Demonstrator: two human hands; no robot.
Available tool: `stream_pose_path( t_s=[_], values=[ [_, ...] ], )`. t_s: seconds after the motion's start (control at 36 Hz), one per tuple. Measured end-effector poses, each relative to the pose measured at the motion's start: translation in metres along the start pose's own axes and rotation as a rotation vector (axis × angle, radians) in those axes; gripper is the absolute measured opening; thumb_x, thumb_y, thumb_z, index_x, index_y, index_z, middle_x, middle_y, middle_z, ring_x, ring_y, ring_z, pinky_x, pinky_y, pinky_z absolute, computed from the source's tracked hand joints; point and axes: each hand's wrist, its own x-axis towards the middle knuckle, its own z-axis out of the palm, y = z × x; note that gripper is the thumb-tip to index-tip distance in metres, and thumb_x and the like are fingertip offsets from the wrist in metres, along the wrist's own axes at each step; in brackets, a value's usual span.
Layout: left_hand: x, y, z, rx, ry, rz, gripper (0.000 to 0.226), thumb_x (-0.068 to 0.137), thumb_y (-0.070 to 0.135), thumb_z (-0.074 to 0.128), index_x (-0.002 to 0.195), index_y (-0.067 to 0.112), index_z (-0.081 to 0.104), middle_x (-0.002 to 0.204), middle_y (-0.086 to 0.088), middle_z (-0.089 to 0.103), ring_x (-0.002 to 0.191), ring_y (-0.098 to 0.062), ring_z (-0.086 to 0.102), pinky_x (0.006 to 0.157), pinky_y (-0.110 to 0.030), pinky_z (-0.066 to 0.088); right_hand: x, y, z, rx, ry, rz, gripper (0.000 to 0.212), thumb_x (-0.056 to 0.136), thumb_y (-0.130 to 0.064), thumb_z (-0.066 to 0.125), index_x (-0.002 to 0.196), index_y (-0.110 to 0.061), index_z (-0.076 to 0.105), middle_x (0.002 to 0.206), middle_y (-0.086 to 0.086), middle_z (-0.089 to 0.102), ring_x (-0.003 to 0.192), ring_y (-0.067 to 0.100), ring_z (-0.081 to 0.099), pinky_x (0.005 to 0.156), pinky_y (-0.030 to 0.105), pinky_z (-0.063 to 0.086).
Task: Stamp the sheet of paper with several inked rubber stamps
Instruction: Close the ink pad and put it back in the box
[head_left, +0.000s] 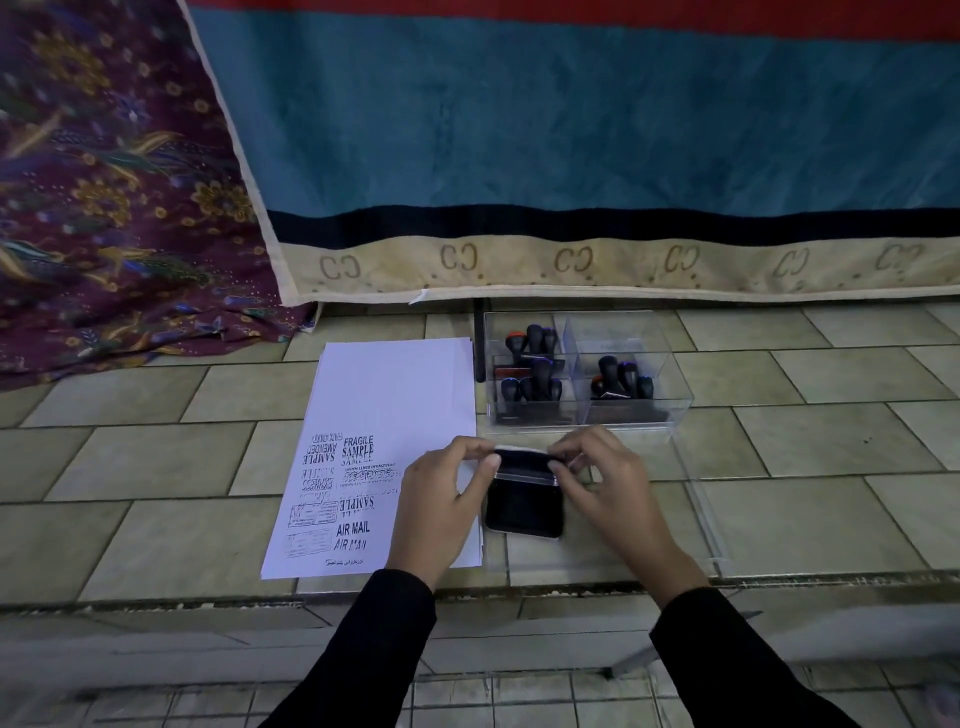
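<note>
A white sheet of paper (387, 395) lies on the tiled floor, its near half covered with dark stamp prints such as "AIR MAIL" and "SAMPLE". Right of it sits a black ink pad (524, 506) with its clear lid (527, 466) raised at the far edge. My left hand (441, 501) pinches the lid's left end and my right hand (608, 483) pinches its right end. Behind the pad stands a clear plastic box (670, 405) with several black-handled rubber stamps (535, 371) in its compartments.
The box's clear lid (691, 519) lies flat on the floor under and right of the pad. A teal and beige carpet (571, 156) hangs behind, with purple floral cloth (104, 208) at left. A floor step edge (208, 605) runs near me.
</note>
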Motion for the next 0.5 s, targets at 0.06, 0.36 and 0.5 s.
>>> stream_pose_path(
  t_s=[0.06, 0.36, 0.5],
  values=[
    [-0.001, -0.001, -0.001, 0.008, -0.02, 0.011, 0.015, 0.092, 0.048, 0.056, 0.099, 0.036, 0.061, 0.098, 0.024, 0.065, 0.1, -0.002, 0.059, 0.092, -0.037, 0.047, -0.01, -0.002, -0.004, -0.013, -0.012, -0.076, 0.013, 0.082, -0.005, 0.07, 0.091, -0.013, 0.065, 0.089, -0.007, 0.06, 0.083, 0.0, 0.057, 0.073, 0.017, 0.048],
    [-0.009, -0.019, -0.01, 0.155, -0.098, 0.177, 0.022, 0.076, 0.04, 0.073, 0.091, 0.03, 0.061, 0.103, 0.025, 0.065, 0.101, 0.0, 0.058, 0.098, -0.041, 0.043, -0.024, -0.006, -0.01, -0.175, -0.213, -0.282, 0.009, 0.079, -0.004, 0.072, 0.084, -0.008, 0.066, 0.094, 0.003, 0.064, 0.091, 0.016, 0.059, 0.081, 0.023, 0.047],
    [-0.005, -0.02, -0.009, 0.278, -0.125, 0.211, 0.032, 0.075, 0.04, 0.073, 0.104, 0.034, 0.06, 0.105, 0.026, 0.056, 0.106, -0.002, 0.052, 0.1, -0.025, 0.032, -0.025, 0.0, -0.008, -0.164, -0.275, -0.271, 0.007, 0.082, -0.008, 0.069, 0.085, -0.011, 0.064, 0.1, 0.003, 0.062, 0.099, 0.012, 0.053, 0.084, 0.023, 0.045]
  ],
)
